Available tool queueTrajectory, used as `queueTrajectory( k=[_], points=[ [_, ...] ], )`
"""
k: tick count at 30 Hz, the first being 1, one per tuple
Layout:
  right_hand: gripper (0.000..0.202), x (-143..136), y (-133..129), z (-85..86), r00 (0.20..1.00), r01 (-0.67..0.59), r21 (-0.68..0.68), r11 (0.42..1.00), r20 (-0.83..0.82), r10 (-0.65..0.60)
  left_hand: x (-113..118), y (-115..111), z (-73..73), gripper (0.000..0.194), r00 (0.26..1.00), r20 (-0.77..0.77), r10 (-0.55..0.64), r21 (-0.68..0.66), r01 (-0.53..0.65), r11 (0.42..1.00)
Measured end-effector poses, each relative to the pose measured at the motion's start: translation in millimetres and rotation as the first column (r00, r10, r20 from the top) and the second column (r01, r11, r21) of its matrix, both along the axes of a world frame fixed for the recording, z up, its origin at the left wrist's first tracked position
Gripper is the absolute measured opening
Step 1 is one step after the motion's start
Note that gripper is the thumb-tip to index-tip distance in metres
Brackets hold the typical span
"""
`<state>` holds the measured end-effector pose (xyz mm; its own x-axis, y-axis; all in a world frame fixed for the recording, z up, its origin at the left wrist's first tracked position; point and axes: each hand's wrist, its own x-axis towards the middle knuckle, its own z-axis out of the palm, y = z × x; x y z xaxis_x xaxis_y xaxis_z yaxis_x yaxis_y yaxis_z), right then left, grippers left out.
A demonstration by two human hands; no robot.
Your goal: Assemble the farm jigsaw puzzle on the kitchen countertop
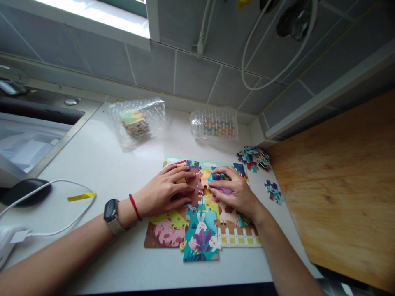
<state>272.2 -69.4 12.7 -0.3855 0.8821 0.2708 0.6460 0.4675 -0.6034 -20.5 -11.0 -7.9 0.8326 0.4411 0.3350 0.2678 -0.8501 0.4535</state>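
Observation:
A colourful farm-animal puzzle [169, 234] lies on the white counter, with joined teal rabbit pieces [202, 242] resting over its lower middle. My left hand [168, 189] lies flat with fingers spread on the brown pieces at the puzzle's left centre. It wears a red bracelet and a watch at the wrist. My right hand [233, 191] is curved over pieces at the right centre, its fingers apart and their tips touching the puzzle. Nothing shows held in either hand. The pieces under both palms are hidden.
Two clear bubble bags of pieces [135, 123] stand behind the puzzle. Loose pieces [254, 158] are piled at the back right, with a small cluster [273, 192] nearer. A wooden board [339, 185] is on the right; a sink, white cable and yellow strip [82, 197] are left.

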Motion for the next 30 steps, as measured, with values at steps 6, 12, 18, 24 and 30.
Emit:
queueTrajectory(
  k=[6,12,18,24,30],
  points=[
    [0.017,1,-2,9.5,0.995,-0.095,-0.107,0.990,-0.024,0.093,0,0,3.1,0.022,1.000,0.008,0.012,0.002,-0.012,1.000],
    [0.029,-7,-5,11.3,0.984,-0.149,-0.102,0.984,0.085,0.157,-2,3,1.4,0.021,0.998,0.050,0.027,0.013,-0.027,1.000],
    [0.034,-12,-7,12.9,0.977,-0.139,-0.084,0.987,0.151,0.150,-3,4,-0.4,0.022,0.999,0.030,0.028,0.021,-0.028,0.999],
    [0.036,-13,-9,12.2,0.974,-0.151,-0.082,0.985,0.158,0.162,-3,5,0.4,0.022,0.999,0.023,0.022,0.032,-0.023,0.999],
    [0.032,-12,-11,13.0,0.970,-0.138,-0.097,0.986,0.186,0.154,-3,5,0.9,0.021,0.999,0.035,0.024,0.022,-0.024,0.999]
  ],
)
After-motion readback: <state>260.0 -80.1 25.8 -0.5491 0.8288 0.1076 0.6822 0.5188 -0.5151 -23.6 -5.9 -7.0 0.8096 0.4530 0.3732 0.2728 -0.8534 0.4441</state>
